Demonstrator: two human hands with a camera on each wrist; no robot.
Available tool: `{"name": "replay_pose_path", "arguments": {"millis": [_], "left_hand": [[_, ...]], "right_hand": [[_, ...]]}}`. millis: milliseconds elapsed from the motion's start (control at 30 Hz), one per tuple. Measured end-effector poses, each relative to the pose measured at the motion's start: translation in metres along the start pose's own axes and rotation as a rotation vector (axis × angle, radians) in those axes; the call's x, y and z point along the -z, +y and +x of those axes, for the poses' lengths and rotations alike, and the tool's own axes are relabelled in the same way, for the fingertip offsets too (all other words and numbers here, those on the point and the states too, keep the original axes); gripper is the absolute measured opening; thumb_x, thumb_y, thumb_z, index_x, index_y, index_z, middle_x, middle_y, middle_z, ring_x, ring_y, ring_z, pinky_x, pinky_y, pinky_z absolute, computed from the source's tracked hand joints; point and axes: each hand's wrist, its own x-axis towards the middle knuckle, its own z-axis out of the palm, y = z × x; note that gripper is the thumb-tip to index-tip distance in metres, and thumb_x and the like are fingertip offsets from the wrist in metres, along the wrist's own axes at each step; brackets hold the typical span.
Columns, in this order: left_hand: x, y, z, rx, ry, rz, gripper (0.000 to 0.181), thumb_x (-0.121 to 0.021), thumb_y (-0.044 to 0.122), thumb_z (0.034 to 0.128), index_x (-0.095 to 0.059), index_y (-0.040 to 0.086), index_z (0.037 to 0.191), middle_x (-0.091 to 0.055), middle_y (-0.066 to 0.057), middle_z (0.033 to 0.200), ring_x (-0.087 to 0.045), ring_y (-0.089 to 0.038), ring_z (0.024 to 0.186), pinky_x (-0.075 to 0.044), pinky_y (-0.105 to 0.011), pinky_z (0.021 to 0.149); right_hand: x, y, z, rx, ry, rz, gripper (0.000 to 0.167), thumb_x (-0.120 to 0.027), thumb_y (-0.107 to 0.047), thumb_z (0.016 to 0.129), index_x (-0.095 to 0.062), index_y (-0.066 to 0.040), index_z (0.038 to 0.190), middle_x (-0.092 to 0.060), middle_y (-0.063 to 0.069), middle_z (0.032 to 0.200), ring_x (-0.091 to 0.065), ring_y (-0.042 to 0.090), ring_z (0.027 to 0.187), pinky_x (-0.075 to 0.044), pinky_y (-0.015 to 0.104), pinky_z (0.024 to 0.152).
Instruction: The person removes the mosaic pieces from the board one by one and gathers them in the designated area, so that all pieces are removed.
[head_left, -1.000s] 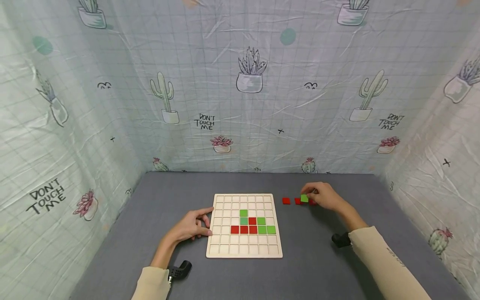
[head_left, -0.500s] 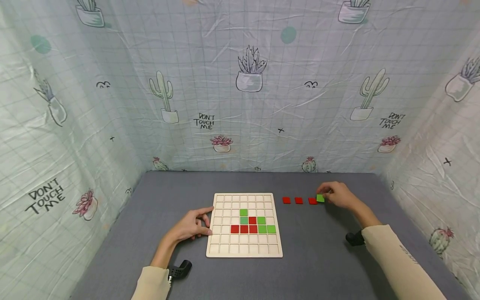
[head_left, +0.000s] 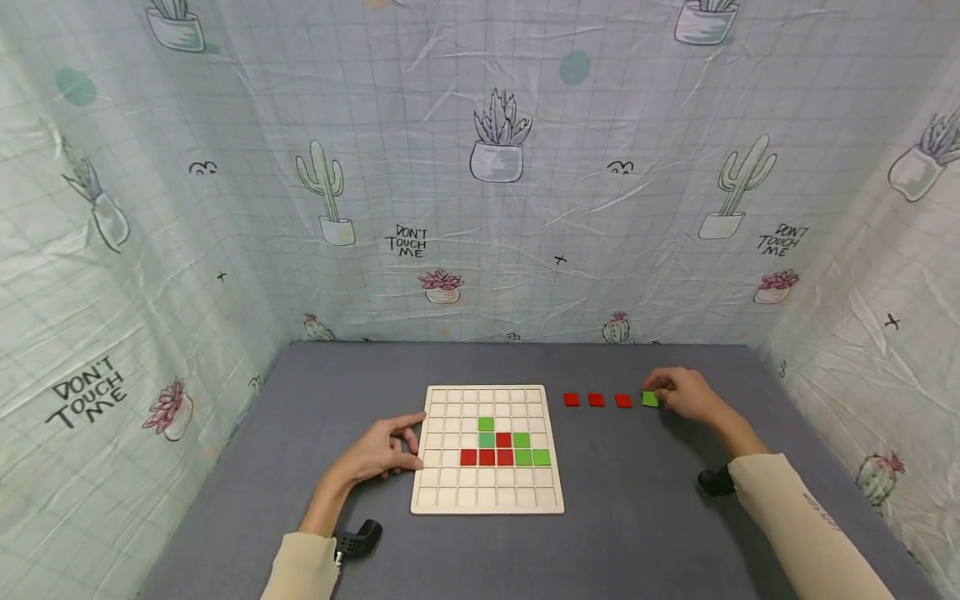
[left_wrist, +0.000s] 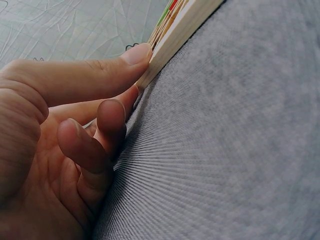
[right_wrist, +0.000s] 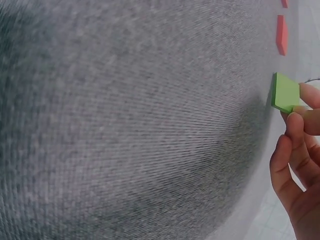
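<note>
In the head view, a square wooden grid board [head_left: 442, 497] lies on the grey table. Green and red square tiles fill several of its cells. My left hand [head_left: 377, 452] touches the board's left edge with spread thumb and forefinger; its other fingers bend loosely beneath. The left wrist view shows the thumb [left_wrist: 135, 55] against the board's side [left_wrist: 170, 50]. To the right of the board my right hand [head_left: 686, 393] pinches a green tile [head_left: 650, 399] at or just above the table. The right wrist view shows thumb and fingers at one end of that tile [right_wrist: 286, 93].
Three red tiles, the nearest one [head_left: 623, 401] just left of the green tile, lie in a spaced row right of the board. A cactus-print cloth [head_left: 502, 250] hangs behind and beside the table [head_left: 600, 533].
My right hand has carried the green tile rightward from over the red tiles to the row's right end, uncovering the red ones. The left hand stays at the board's edge.
</note>
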Motion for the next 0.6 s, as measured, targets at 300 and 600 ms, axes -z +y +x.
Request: {"name": "replay_pose_path", "arguments": {"millis": [300, 600], "left_hand": [[-0.0004, -0.0007, 0.0006, -0.005, -0.003, -0.011, 0.087, -0.086, 0.013, 0.0837, -0.041, 0.001, 0.157, -0.064, -0.019, 0.098, -0.048, -0.008, 0.05, -0.041, -0.026, 0.043], [-0.0003, -0.0018, 0.001, -0.011, -0.004, -0.009, 0.088, -0.086, 0.013, 0.084, -0.04, 0.001, 0.158, -0.064, -0.019, 0.098, -0.048, -0.008, 0.05, -0.042, -0.027, 0.042]], "right_hand": [[-0.0044, 0.0029, -0.002, -0.013, 0.014, -0.037, 0.023, -0.065, 0.005, 0.091, -0.074, -0.003, 0.11, -0.074, 0.02, 0.106, -0.07, 0.025, 0.084, -0.056, 0.035, 0.064], [-0.0093, 0.0018, -0.0025, -0.015, 0.027, -0.11, 0.026, -0.075, -0.002, 0.087, -0.074, -0.004, 0.112, -0.074, 0.019, 0.109, -0.068, 0.036, 0.099, -0.056, 0.052, 0.08]]}}
